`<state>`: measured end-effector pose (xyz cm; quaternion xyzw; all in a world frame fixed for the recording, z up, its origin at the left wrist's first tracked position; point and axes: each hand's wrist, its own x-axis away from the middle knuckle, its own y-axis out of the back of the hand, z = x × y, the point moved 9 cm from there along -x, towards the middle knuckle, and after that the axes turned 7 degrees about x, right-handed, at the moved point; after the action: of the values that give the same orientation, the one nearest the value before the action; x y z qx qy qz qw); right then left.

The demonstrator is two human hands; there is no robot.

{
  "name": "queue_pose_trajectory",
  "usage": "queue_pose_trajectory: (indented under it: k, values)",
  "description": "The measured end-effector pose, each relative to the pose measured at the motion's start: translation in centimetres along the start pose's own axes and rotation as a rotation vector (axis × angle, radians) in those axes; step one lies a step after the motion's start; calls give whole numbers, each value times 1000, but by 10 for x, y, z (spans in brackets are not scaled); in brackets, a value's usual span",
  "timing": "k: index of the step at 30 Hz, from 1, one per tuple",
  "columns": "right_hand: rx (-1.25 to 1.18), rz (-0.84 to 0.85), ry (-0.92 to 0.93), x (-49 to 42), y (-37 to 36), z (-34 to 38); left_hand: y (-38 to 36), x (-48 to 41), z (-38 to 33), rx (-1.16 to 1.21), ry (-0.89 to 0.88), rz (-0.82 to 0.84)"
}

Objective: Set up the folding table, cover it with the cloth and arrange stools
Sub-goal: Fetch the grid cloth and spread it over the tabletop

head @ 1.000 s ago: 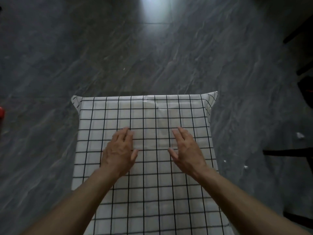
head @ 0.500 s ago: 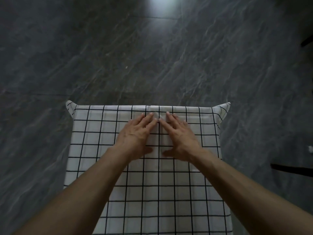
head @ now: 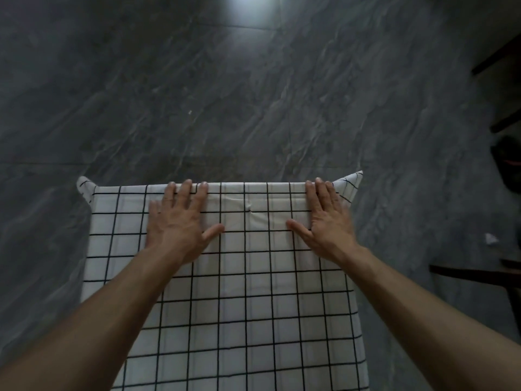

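Cloth (head: 245, 292), white with a black grid: spread over the whole top that I can see. Its far-left corner (head: 84, 187) and far-right corner (head: 352, 183) hang off as small peaks.

Folding table: hidden under the cloth. I judge it set up, since the cloth sits flat and raised above the floor (head: 253, 94), but no leg or frame shows.

Progress, as I judge it:
- Table: up, done.
- Covering: nearly done, at the smoothing stage.
- Stools: not yet arranged; none stands by the table in my view.

Item, left hand (head: 177, 224): palm down on the cloth, left of centre at the far edge. Fingers straight and close together, tips at the edge line, thumb spread toward the middle. It grips nothing and presses flat.

Item, crease (head: 249, 208): a small pucker between the two hands, near the far edge, not flattened.

Item, right hand (head: 328, 221): palm down near the far-right corner, slightly blurred. Fingers straight, tips at the far edge, thumb spread inward. It grips nothing. The two hands are well apart.

Item, dark bars (head: 473, 273): on the floor at the right of the frame, well apart from the table. Furniture of some kind; I cannot tell whether stools.
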<state>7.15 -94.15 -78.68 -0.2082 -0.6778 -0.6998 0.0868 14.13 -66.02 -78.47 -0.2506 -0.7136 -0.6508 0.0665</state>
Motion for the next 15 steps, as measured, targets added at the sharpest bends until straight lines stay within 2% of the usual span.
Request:
queue_pose_trajectory:
  k: [8,13,15]
  values:
    - [35,53,-74,3,4,7,-6,0,-4,-4,21,53]
    - [-18,3,36,22,5,29,-9,14,-7,47,32,-37]
    - [-30,16,16,30,0,28,-13,26,0,73,40,-81]
